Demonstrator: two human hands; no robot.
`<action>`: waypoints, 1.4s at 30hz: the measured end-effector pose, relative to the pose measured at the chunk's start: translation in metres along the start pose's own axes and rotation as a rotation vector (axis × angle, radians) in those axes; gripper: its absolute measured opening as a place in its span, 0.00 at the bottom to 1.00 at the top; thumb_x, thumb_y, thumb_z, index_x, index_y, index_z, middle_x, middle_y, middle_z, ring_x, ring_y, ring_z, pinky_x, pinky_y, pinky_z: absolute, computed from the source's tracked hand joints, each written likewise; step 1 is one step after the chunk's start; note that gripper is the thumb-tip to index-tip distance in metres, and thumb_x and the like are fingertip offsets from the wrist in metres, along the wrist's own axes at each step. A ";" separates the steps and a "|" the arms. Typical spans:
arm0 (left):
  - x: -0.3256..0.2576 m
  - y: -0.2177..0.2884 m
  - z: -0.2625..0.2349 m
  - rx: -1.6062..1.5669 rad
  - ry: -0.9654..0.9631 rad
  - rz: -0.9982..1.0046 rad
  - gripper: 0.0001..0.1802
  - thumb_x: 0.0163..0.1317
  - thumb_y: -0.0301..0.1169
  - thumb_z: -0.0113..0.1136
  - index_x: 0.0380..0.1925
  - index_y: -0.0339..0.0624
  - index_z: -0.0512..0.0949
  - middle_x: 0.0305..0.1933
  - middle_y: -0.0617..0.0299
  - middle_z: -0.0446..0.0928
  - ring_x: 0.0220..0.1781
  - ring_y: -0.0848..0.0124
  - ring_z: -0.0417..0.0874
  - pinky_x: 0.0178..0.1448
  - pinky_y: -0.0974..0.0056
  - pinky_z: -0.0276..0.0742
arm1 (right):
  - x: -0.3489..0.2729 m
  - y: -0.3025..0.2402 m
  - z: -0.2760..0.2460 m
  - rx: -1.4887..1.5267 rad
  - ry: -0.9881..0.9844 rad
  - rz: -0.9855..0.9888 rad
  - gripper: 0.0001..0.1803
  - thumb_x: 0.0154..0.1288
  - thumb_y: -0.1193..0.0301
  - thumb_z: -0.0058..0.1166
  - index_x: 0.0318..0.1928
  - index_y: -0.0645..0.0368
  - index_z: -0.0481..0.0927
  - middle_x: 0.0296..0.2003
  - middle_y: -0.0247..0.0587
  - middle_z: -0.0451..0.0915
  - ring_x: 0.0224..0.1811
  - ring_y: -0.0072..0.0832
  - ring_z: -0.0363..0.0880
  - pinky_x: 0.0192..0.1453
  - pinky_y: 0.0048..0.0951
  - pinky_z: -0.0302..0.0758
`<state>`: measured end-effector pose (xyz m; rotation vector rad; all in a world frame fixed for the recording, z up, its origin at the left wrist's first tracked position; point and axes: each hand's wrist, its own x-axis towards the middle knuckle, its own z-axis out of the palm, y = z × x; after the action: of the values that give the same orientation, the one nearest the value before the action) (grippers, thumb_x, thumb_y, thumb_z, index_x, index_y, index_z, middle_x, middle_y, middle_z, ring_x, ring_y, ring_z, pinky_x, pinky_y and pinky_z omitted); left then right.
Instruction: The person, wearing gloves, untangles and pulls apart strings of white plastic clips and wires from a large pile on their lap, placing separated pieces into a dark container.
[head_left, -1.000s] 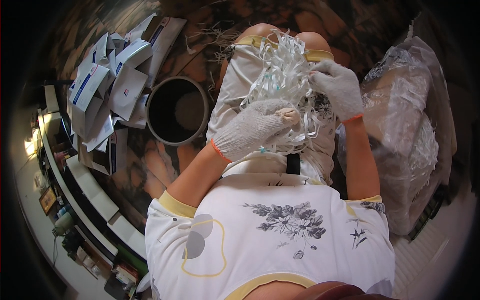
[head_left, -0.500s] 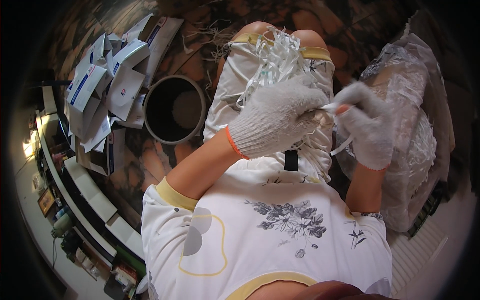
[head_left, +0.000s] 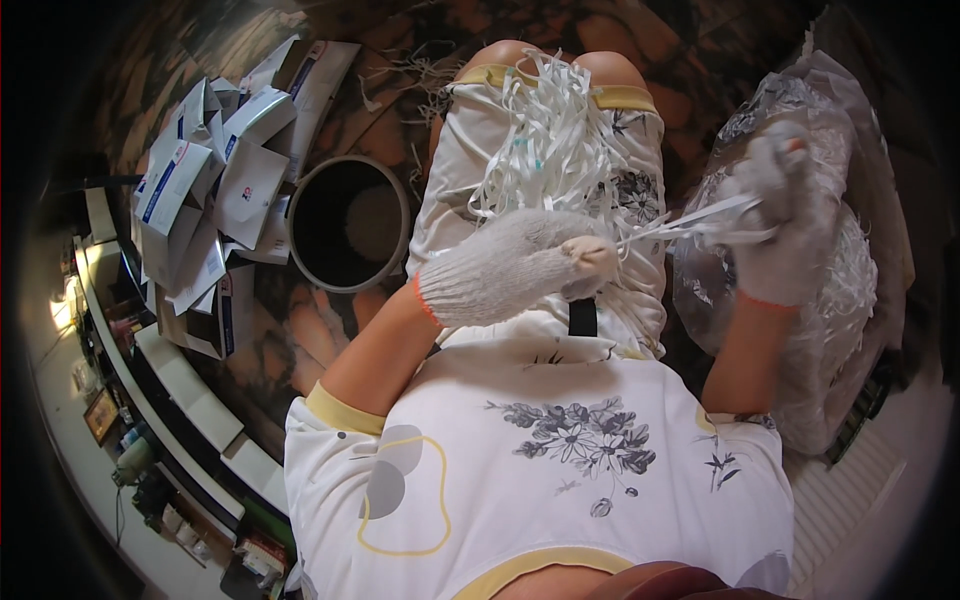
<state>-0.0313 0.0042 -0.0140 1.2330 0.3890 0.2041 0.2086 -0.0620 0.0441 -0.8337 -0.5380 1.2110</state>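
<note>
Pinching a few white strips (head_left: 690, 218) at mid-frame, the gloved left hand (head_left: 520, 265) is closing tight while the gloved right hand (head_left: 775, 215), blurred at the right, is gripping their other end. A strip pile (head_left: 550, 140) is lying on the lap above, a plastic bag (head_left: 850, 270) sitting at the right, a bucket (head_left: 348, 222) left.

Matt knitted cloth gloves on left hand (head_left: 520, 265) and right hand (head_left: 785, 225), smooth white plastic strips (head_left: 550, 140), glossy clear plastic bag (head_left: 860, 170)
</note>
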 end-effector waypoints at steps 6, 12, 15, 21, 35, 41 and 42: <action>-0.031 -0.009 -0.015 0.042 0.001 -0.101 0.14 0.68 0.35 0.49 0.25 0.39 0.71 0.25 0.70 0.67 0.29 0.79 0.64 0.35 0.72 0.63 | 0.035 -0.101 -0.127 0.302 0.109 -0.207 0.03 0.67 0.74 0.46 0.37 0.60 0.70 0.20 0.29 0.65 0.19 0.19 0.56 0.24 0.18 0.58; -0.052 -0.021 -0.036 -0.101 0.146 -0.258 0.18 0.64 0.44 0.55 0.33 0.38 0.77 0.26 0.70 0.69 0.26 0.81 0.66 0.29 0.77 0.59 | 0.033 -0.161 -0.210 -0.329 0.736 -0.638 0.12 0.64 0.69 0.50 0.42 0.64 0.77 0.34 0.46 0.79 0.32 0.33 0.76 0.36 0.26 0.74; -0.039 -0.005 -0.032 -0.302 0.251 -0.244 0.19 0.65 0.44 0.55 0.38 0.36 0.76 0.26 0.69 0.70 0.24 0.82 0.64 0.27 0.78 0.57 | 0.020 -0.109 -0.149 -1.981 0.277 -0.759 0.17 0.59 0.75 0.50 0.49 0.60 0.80 0.43 0.45 0.80 0.42 0.33 0.80 0.47 0.28 0.77; -0.010 -0.012 -0.018 -0.241 0.241 -0.122 0.21 0.64 0.46 0.57 0.40 0.38 0.77 0.23 0.70 0.68 0.20 0.85 0.60 0.24 0.78 0.54 | 0.042 0.064 -0.018 -1.410 0.057 -0.040 0.16 0.58 0.63 0.62 0.44 0.58 0.82 0.36 0.46 0.85 0.40 0.36 0.84 0.45 0.32 0.78; 0.021 -0.005 0.007 -0.274 0.259 -0.189 0.17 0.68 0.44 0.53 0.41 0.41 0.79 0.26 0.73 0.69 0.23 0.85 0.62 0.25 0.78 0.54 | 0.011 0.042 -0.020 -0.689 0.191 0.369 0.10 0.59 0.71 0.54 0.40 0.60 0.81 0.23 0.26 0.75 0.20 0.08 0.63 0.24 0.13 0.60; 0.026 -0.018 0.017 -0.307 0.271 -0.063 0.17 0.69 0.44 0.50 0.43 0.42 0.76 0.29 0.72 0.69 0.25 0.83 0.64 0.26 0.77 0.58 | -0.034 0.054 0.021 -1.106 -0.077 0.119 0.16 0.56 0.80 0.58 0.47 0.61 0.81 0.32 0.30 0.80 0.21 0.10 0.62 0.27 0.13 0.67; 0.026 -0.024 0.015 -0.327 0.258 -0.012 0.17 0.70 0.44 0.49 0.43 0.43 0.76 0.29 0.72 0.69 0.25 0.84 0.65 0.27 0.76 0.59 | -0.032 0.048 0.022 -1.104 -0.079 0.119 0.16 0.56 0.80 0.58 0.47 0.61 0.81 0.32 0.30 0.80 0.21 0.10 0.62 0.27 0.13 0.67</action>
<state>-0.0033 -0.0074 -0.0373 0.8836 0.5617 0.4026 0.1541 -0.0811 0.0214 -1.7574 -1.2784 1.0036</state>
